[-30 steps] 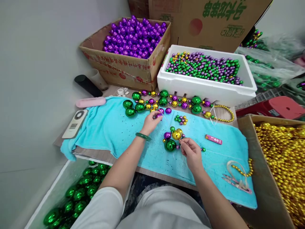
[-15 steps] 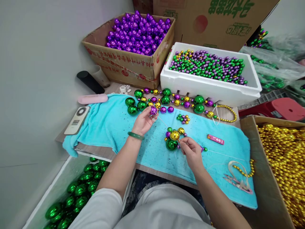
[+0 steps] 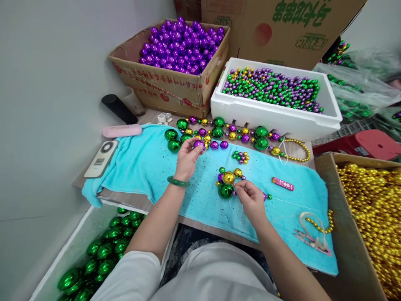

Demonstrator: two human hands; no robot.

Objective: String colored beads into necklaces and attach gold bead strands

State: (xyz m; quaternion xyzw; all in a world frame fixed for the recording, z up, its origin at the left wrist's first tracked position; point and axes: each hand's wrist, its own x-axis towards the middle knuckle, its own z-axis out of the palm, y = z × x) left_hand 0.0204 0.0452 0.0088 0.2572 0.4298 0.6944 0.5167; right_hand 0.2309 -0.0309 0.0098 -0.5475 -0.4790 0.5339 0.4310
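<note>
While the left hand (image 3: 187, 156) pinches a purple bead (image 3: 199, 144) near the desk's (image 3: 128, 201) back edge, string (image 3: 212, 158) runs to the bead cluster (image 3: 226, 184), where the right hand's (image 3: 249, 199) fingertips close beside a gold bead (image 3: 229, 177); green Chinese characters mark the tall carton (image 3: 241, 37).

I'm running 1 view: the head cam, worn on the person's head. It's facing forward and down, looking over the white shirt (image 3: 213, 278) at the bottom edge. It's sitting about arm's length from the left hand (image 3: 187, 161) and right hand (image 3: 250, 202), and both are showing near mid-frame over the blue towel (image 3: 134, 167). I'm getting wide coverage: grey wall (image 3: 46, 104) filling the left side, printed carton (image 3: 234, 35) standing at the back, gold-bead box (image 3: 344, 225) running along the right edge.
</note>
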